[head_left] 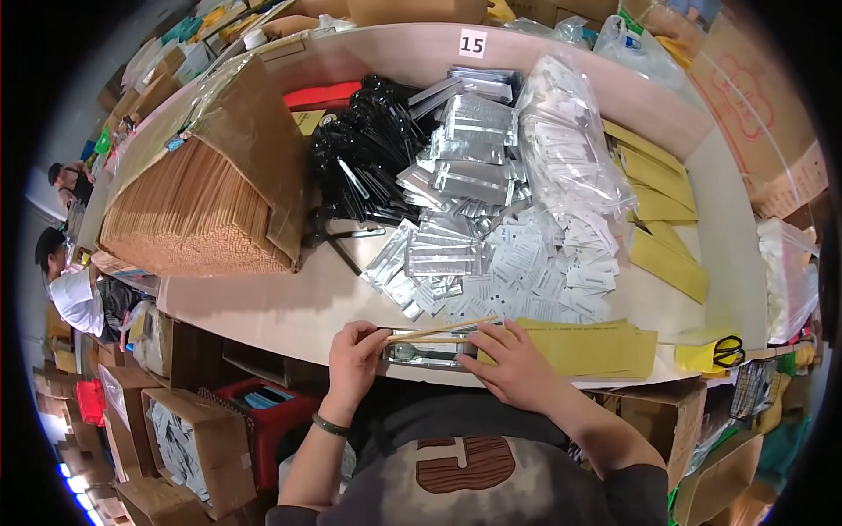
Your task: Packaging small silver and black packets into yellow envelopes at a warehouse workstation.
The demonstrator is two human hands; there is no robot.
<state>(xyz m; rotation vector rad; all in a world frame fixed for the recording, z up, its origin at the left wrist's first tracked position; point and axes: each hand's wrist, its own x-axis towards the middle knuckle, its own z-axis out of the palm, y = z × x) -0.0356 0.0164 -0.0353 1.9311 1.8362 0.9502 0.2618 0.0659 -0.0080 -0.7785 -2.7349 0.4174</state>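
At the table's front edge, my left hand [355, 352] pinches one end of two thin wooden sticks [430, 335]. They spread apart toward my right hand [509, 361], whose fingers and thumb close over their other end. Just below the sticks is a shiny narrow packet [428, 352] with a dark spoon-shaped piece showing in it. What lies under my right fingers is hidden. Beside that hand is a fanned stack of yellow paper sleeves [601, 347]. Beyond my hands lie silver foil packets [443, 250] and small white printed packets [526, 263].
A cardboard box [263, 158] packed with thin wooden pieces stands at left. Black spoons [373, 145] are heaped behind. A clear bag [570, 131] holds white packets. More yellow sleeves [671, 263] and black-handled scissors [728, 352] lie at right. Raised boards border the table.
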